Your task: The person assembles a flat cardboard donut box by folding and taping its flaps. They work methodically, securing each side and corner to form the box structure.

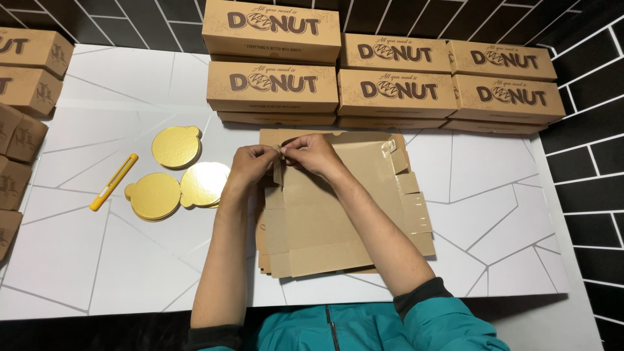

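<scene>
Cardboard box blanks lie flat in a stack on the white table right before you, so the top sheet is within easy reach. Your left hand and right hand meet at its far edge, fingertips pinched shut on a small flap, lifting it upright. Gold cake boards and a yellow cutter wait to the left, folded boxes stacked behind.

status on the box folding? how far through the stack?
Done: folded brown boxes stacked along the back wall, more at the left edge. In hand: left hand and right hand pinch a flap at the top of the uppermost flat cardboard blank. Left: more flat blanks lie beneath it; count unclear. Gold round boards and the yellow cutter lie untouched on the white table.
</scene>
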